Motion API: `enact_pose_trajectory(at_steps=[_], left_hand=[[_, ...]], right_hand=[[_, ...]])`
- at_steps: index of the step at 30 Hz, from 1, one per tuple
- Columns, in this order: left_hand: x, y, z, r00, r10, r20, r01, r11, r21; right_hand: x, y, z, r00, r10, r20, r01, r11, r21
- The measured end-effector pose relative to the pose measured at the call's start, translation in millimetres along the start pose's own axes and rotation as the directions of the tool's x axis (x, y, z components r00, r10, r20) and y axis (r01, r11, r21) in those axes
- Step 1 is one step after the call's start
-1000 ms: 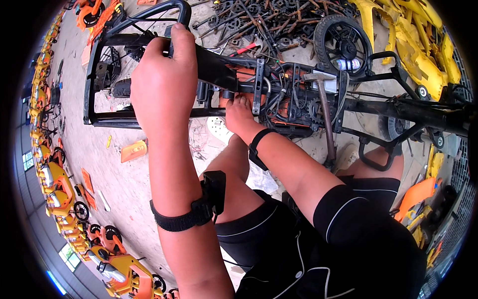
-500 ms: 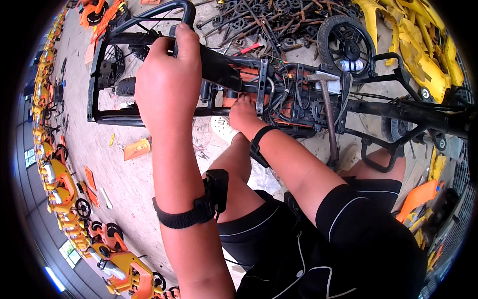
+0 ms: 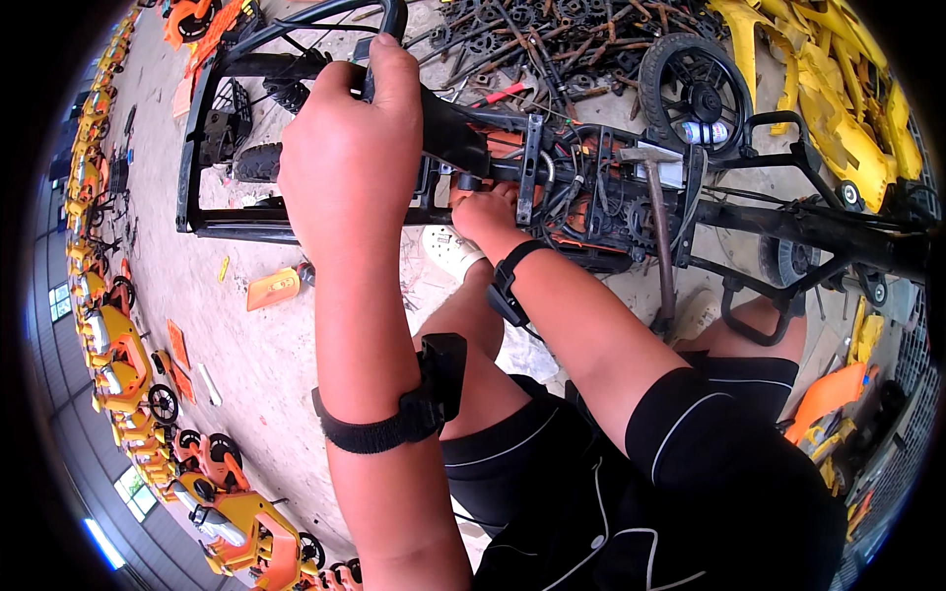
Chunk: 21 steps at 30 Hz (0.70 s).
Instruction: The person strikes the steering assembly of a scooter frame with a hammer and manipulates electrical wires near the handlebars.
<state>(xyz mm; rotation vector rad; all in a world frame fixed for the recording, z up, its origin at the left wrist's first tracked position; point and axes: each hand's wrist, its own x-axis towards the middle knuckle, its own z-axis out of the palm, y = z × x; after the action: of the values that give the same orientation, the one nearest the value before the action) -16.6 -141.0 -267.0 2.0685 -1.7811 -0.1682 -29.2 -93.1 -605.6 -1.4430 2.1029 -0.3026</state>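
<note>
While left hand (image 3: 347, 163) clamps it, black tubular frame (image 3: 808, 225) (wires, orange parts); right hand (image 3: 481, 212) grip unclear

One black frame (image 3: 296, 222), one hammer (image 3: 658, 227), two hands, and perhaps two loose spoked wheels (image 3: 695, 94).

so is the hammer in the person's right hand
No, the hammer hangs on the black frame untouched, while the right hand reaches into the wiring beside it.
</note>
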Motion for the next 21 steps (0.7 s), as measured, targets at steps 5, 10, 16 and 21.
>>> enact_pose_trajectory(at_steps=[5,10,16,21], left_hand=[[0,1,1,0.999,0.034,-0.015,-0.034,0.999,-0.014],[0,-2,1,0.999,0.029,-0.018,-0.029,1.0,-0.012],[0,1,0,1.0,0.025,-0.011,-0.025,1.0,-0.01],[1,-1,0,1.0,0.007,-0.004,-0.007,1.0,-0.001]], right_hand=[[7,7,1,0.989,-0.132,0.066,0.139,0.983,-0.116],[-2,5,-18,0.952,-0.294,0.089,0.306,0.934,-0.186],[-8,0,3,0.982,-0.02,-0.186,0.016,1.0,-0.018],[2,1,-5,0.998,-0.033,0.057,0.034,0.999,-0.009]])
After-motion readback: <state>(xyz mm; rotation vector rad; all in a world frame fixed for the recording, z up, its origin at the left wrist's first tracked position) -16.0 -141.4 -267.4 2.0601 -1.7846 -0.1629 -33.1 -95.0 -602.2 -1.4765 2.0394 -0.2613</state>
